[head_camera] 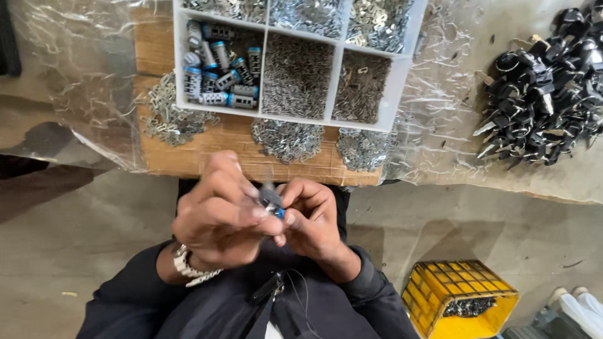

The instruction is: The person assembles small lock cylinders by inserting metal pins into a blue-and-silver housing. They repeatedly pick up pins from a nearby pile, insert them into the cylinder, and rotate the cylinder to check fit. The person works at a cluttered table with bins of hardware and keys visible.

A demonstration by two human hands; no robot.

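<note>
Here, both hands pinch one small blue-ended metal cylinder point(271, 202) — left hand point(217, 216), right hand point(314, 223).
Best kept steady, fingertips clamped close — white compartment tray point(179, 63) just ahead.

Bare grey concrete floor point(81, 251) spreads below a wooden table point(188, 157) draped in clear plastic sheet point(75, 75); yellow crate point(461, 298) stands nearby.

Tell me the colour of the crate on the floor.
Yellow crate, seen in the head view.
</note>
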